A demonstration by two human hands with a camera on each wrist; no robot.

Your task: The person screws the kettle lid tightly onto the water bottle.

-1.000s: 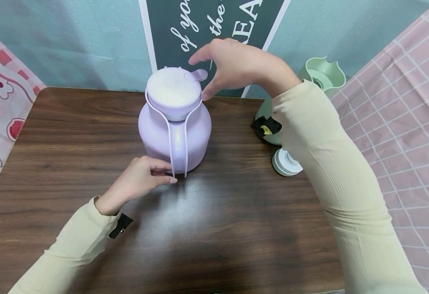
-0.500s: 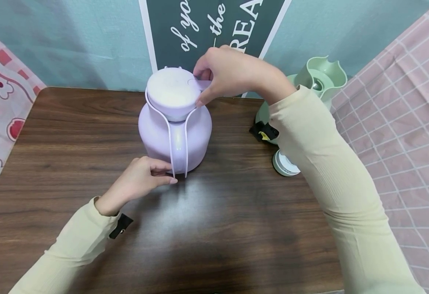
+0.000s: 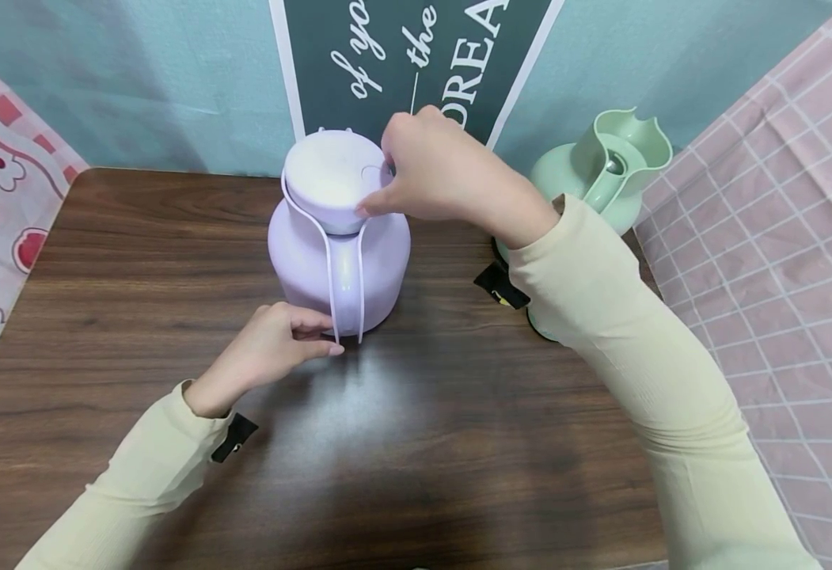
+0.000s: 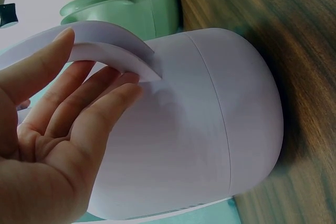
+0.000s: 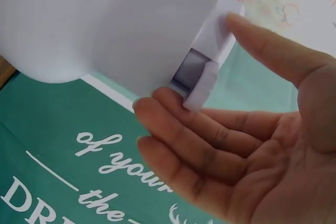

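A lavender thermos jug [image 3: 293, 257] stands upright at the back of the wooden table. Its lid [image 3: 330, 170] sits in the neck, and its handle [image 3: 347, 285] faces me. Low on that handle my left hand [image 3: 266, 348] pinches it; in the left wrist view the thumb lies over the handle [image 4: 113, 53] and the fingers are beneath it. My right hand [image 3: 433, 166] holds the lid's right side. The right wrist view shows the thumb on the lid's edge and curled fingers by its projecting tab [image 5: 202, 87]. From the head, the hand hides that tab.
To the right stands a green jug [image 3: 561, 170] without a lid, partly behind my right sleeve [image 3: 601, 285]. A small round piece [image 3: 540, 326] on the table is mostly covered by that sleeve. A dark lettered banner [image 3: 387, 55] hangs close behind the lavender jug.
My right hand has come down and left onto the lid, its fingers closing over the tab side. The left hand and the jug stay in place.
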